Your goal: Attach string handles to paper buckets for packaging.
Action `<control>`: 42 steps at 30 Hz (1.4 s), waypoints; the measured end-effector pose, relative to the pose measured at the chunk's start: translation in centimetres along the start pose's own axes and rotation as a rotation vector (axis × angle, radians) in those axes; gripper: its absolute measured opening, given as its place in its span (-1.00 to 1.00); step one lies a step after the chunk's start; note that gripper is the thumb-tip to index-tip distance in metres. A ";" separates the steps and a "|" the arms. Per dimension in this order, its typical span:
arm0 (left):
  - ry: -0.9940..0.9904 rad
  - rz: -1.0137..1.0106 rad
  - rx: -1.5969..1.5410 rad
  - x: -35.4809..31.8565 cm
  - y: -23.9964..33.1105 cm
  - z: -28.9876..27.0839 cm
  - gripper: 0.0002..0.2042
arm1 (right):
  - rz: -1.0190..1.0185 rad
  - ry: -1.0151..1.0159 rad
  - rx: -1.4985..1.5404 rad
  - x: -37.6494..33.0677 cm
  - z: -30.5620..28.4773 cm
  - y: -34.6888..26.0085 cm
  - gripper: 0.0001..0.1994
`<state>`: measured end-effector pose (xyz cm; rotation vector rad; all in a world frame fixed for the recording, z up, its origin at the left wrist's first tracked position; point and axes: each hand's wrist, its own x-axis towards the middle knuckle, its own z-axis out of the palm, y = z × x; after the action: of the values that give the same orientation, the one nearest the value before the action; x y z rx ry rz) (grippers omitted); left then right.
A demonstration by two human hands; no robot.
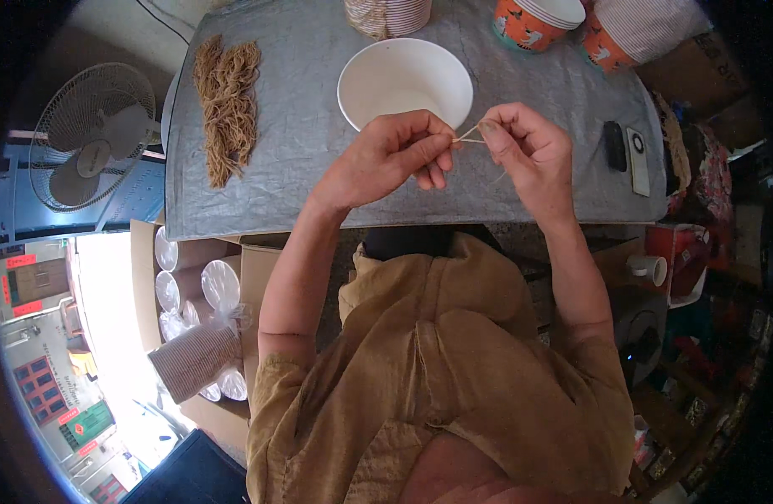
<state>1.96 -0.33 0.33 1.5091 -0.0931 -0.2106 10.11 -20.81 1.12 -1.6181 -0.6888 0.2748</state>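
Note:
A thin pale string (470,139) runs between my two hands above the grey-covered table. My left hand (397,158) pinches one part of it between thumb and forefinger. My right hand (531,155) pinches the string a little to the right, its thumb bent over the forefinger. A loose end seems to hang below the right hand, too fine to follow. Just beyond my left hand stands a large white paper tub (403,80), its mouth facing up; the hand covers part of its near rim. Two hanks of brown twine (227,113) lie at the table's left.
Stacked tubs (389,17) and orange printed tubs (533,25) stand along the far side. A black object (615,145) and a white phone-like object (638,160) lie at the right. Left of the table are a fan (92,139) and a carton of wrapped cup stacks (193,361).

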 end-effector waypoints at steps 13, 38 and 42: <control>0.361 0.213 0.211 -1.1 -1.7 1.7 -0.91 | 0.500 -0.094 0.744 0.7 1.7 1.9 -0.88; 0.556 0.181 0.045 -1.9 -2.5 2.3 -0.93 | 0.446 -0.157 0.648 0.4 2.1 1.3 -0.84; 0.439 0.135 -0.224 -2.1 -2.0 1.4 -0.91 | 0.100 -0.087 0.300 -0.2 2.1 1.3 -0.87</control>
<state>-0.53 -1.37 -1.44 1.2891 0.1748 0.2150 9.10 -19.22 -0.53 -1.3604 -0.6016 0.4996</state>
